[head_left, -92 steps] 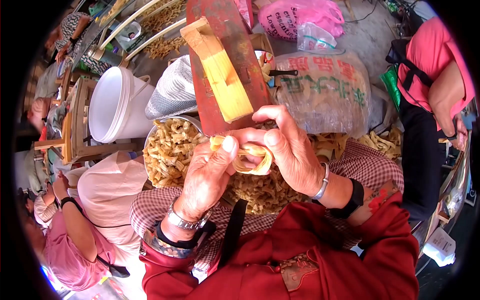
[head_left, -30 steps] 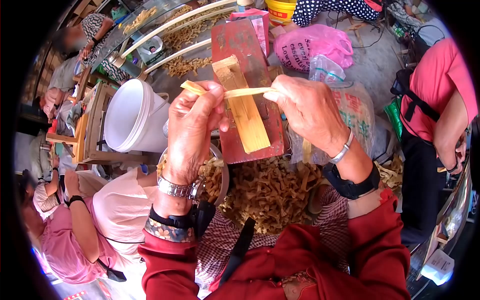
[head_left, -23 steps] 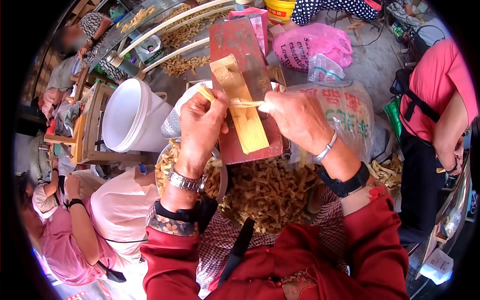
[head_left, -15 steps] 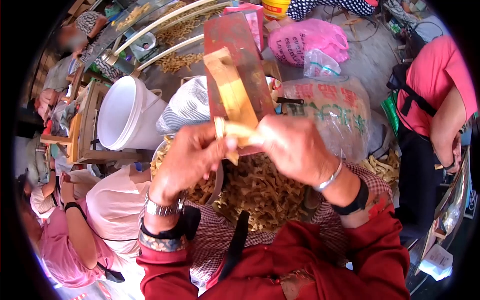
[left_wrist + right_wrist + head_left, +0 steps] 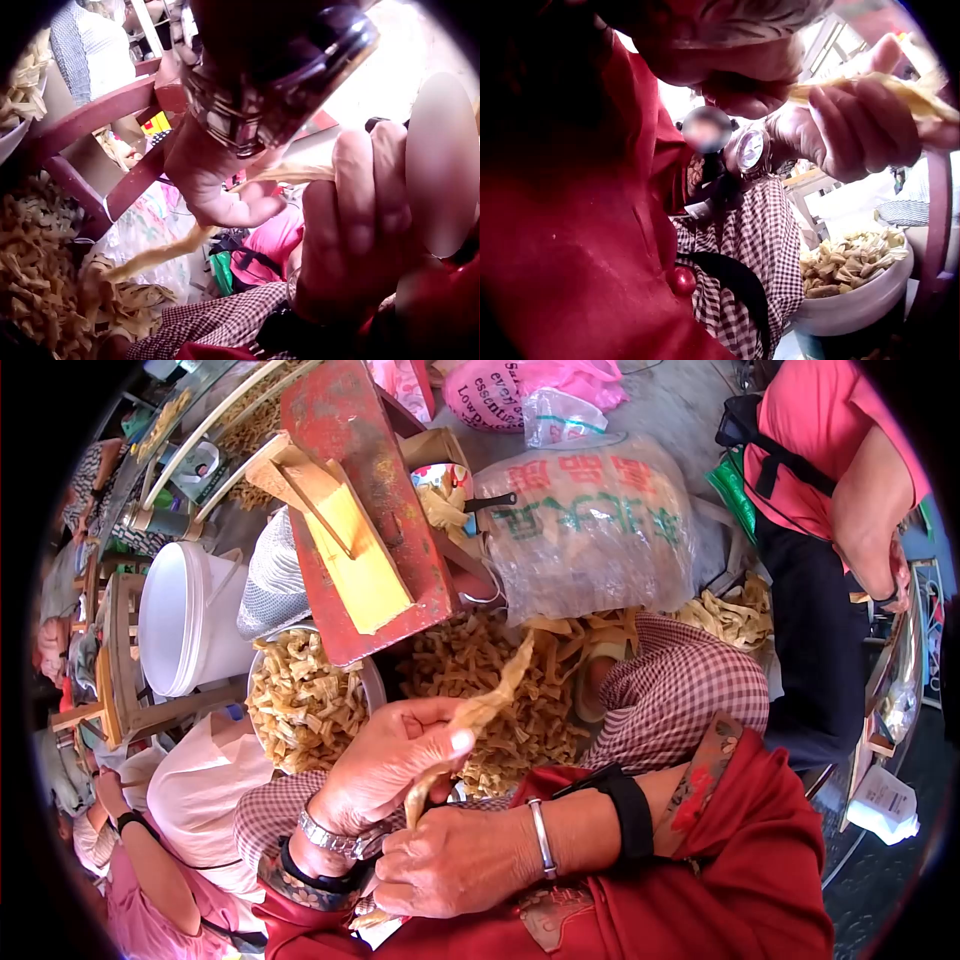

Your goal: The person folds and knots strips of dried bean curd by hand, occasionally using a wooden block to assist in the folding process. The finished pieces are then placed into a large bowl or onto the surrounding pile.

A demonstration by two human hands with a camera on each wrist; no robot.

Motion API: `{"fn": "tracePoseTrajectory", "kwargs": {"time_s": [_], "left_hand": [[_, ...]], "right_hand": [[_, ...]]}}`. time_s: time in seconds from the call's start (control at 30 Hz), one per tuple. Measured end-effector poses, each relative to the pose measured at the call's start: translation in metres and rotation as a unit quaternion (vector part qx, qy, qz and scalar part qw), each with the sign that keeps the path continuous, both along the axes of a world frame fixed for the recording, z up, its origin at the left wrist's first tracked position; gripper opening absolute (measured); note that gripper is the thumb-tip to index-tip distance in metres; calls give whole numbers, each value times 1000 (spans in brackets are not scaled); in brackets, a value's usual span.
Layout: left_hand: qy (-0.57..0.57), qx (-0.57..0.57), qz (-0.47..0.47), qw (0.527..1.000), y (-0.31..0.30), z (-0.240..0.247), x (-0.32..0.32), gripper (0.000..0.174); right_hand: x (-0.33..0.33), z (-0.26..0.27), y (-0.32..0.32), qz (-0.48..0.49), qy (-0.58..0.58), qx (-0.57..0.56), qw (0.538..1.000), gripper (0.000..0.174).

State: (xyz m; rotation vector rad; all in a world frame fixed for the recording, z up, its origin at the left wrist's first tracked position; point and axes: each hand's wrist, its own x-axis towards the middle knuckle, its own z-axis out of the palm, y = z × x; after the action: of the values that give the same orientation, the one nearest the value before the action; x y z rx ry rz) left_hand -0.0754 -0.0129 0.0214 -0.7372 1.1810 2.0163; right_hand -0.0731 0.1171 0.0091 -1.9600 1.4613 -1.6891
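In the head view a long yellowish-brown strip (image 5: 490, 705) slants up from the lap. The left hand (image 5: 385, 760) pinches its middle between thumb and fingers. Lower down, the right hand (image 5: 455, 860) has its fingers curled round the strip's lower end, close to the red jacket. The left wrist view shows the strip (image 5: 161, 257) passing through the left hand (image 5: 225, 187) to the right hand (image 5: 352, 217). In the right wrist view the left hand (image 5: 855, 124) holds the strip (image 5: 922, 101), and the right hand (image 5: 742, 82) is dark and partly cut off.
A grooved wooden block (image 5: 350, 565) lies on a red bench (image 5: 420, 555). Folded brown pieces (image 5: 310, 695) fill a bowl, and more (image 5: 525, 750) are heaped below the bench. A white bucket (image 5: 175, 620) stands left, a large plastic sack (image 5: 590, 550) beyond, and a seated person (image 5: 860, 490) right.
Both hands have come down and back from the bench toward the lap, the right hand now lowest. The strip, earlier short between the hands, now extends upward from the left hand. The view has shifted.
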Motion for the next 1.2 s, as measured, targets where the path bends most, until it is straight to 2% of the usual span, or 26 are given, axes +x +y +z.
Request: {"fn": "tracePoseTrajectory", "kwargs": {"time_s": [0.07,0.17,0.2,0.27,0.3,0.33,0.37,0.43,0.47,0.57,0.6,0.63,0.67,0.7,0.77,0.8,0.87,0.9,0.93,0.97,1.0,1.03,1.07,1.1,1.17,1.2], "left_hand": [[14,-36,-27,999,1,9,-4,20],[101,-177,-58,977,-7,9,-3,12],[130,-110,-3,985,-9,7,2,5],[277,-147,68,947,-1,29,7,6],[270,-200,67,939,-5,27,11,5],[261,-251,64,930,-8,25,15,4],[248,-301,60,919,-12,23,19,4],[332,-446,-33,830,-20,26,14,4],[395,-566,-82,719,-16,35,12,7],[493,-648,-49,578,-15,36,13,12],[500,-676,-75,536,-16,42,12,12],[503,-678,-67,531,-14,42,12,12],[507,-681,-58,526,-12,41,13,11],[510,-683,-50,520,-11,41,13,11],[516,-645,-61,561,-14,36,14,14],[512,-621,-71,589,-19,33,15,16],[517,-572,-63,634,-27,28,17,23],[488,-485,4,725,-24,28,17,26],[450,-390,72,800,-18,30,17,28],[404,-289,140,857,-17,32,18,31],[391,-174,103,898,-32,35,18,39],[392,-184,125,892,-28,35,17,42],[387,-151,141,899,-27,35,16,41],[381,-115,155,904,-27,32,16,40],[372,-81,145,913,-28,32,14,39],[369,-101,167,909,-23,33,13,38]], "right_hand": [[-5,0,1,-41,0,-24,999,13],[-26,1,2,-118,-31,-53,991,13],[-36,5,2,-161,-77,-44,983,12],[-54,8,-1,-240,-147,-54,958,13],[-61,7,-4,-274,-170,-74,943,13],[-65,4,-2,-278,-162,-16,947,11],[-71,4,-2,-279,-174,-18,944,10],[-68,-2,-17,-306,-235,-51,921,12],[-67,-3,-15,-288,-273,-1,918,13],[-70,5,-9,-219,-365,129,896,21],[-72,5,-8,-187,-382,160,891,24],[-73,5,-7,-154,-398,190,884,27],[-67,-5,-12,-131,-435,161,876,32],[-70,-4,-11,-110,-410,178,888,33],[-83,1,-4,-69,-357,213,907,33],[-89,6,0,-45,-360,265,893,39],[-89,7,4,-74,-308,277,907,31],[-89,7,4,-87,-280,281,914,29],[-87,4,4,-103,-247,237,934,32],[-85,0,4,-117,-214,190,951,39],[-87,5,7,-121,-185,173,960,38],[-88,9,7,-126,-158,156,967,36],[-86,6,3,-142,-156,91,973,25],[-85,4,0,-138,-187,62,971,21],[-91,3,0,-150,-145,49,977,18],[-92,0,1,-142,-177,81,970,19]]}}
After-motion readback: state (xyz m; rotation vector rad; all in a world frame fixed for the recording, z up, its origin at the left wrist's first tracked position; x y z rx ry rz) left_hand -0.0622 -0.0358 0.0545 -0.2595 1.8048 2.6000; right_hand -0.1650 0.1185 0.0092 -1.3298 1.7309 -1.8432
